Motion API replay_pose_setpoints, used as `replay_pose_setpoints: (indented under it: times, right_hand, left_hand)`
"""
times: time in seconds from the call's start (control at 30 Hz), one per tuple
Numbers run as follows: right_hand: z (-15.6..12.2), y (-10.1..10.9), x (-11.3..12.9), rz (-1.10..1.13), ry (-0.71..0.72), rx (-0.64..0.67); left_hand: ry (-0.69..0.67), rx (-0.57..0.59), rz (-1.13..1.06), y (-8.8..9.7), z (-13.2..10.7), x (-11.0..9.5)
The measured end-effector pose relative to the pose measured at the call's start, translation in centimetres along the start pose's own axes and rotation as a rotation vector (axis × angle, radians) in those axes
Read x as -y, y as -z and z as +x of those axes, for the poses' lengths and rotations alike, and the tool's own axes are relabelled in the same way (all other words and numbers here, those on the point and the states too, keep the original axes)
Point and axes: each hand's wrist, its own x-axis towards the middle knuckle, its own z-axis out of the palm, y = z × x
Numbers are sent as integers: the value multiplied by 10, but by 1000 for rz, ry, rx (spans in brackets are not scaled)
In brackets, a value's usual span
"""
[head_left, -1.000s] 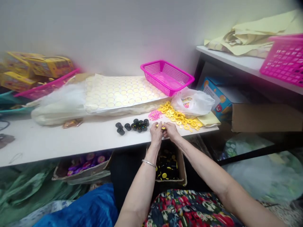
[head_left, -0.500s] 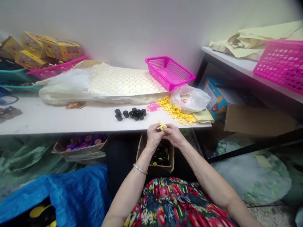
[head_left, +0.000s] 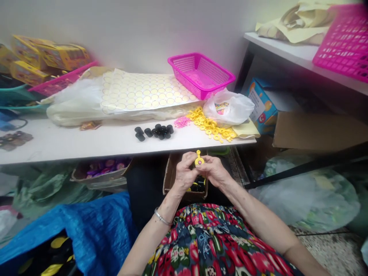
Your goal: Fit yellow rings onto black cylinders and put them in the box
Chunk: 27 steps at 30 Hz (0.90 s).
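My left hand (head_left: 184, 173) and my right hand (head_left: 215, 170) meet in front of my lap, just below the white table's front edge (head_left: 115, 147). Both pinch a small yellow ring piece (head_left: 198, 160) with a pink centre between their fingertips. On the table behind lie a heap of yellow rings (head_left: 211, 127), a little pile of pink bits (head_left: 181, 122) and a cluster of black caps (head_left: 155, 132). A cardboard box (head_left: 172, 180) with black and yellow parts stands on the floor under my hands.
A sheet of round cream stickers (head_left: 143, 94), a pink basket (head_left: 199, 74) and a white plastic bag (head_left: 230, 109) sit further back. Yellow boxes (head_left: 48, 57) lie at left. A blue bag (head_left: 94, 226) rests by my left knee. A shelf with another pink basket (head_left: 343, 42) stands at right.
Both hands have drawn back from the table edge toward my lap with the yellow piece, which now stands up between the fingertips. The view has tilted downward.
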Motion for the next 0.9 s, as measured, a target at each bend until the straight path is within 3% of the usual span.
replay_pose_setpoints:
  times: [0.1,0.2,0.3,0.57,0.73,0.9]
  right_hand:
    - [-2,9,-1,19,-52,119]
    - [4,22,3,56,-182,256]
    - [11,32,7,84,-271,302]
    - [15,38,18,-199,-348,559]
    - [20,43,23,-301,-356,590]
    - [21,44,17,-339,-297,502]
  left_hand:
    - [59,54,-68,3,-2,-1]
    - [103,188,-142,7,-1,-2]
    - [107,313,-154,10,1,-2]
    - [43,607,33,13,3,-10]
    - [39,612,100,8,0,-6]
    - [80,636,199,8,1,2]
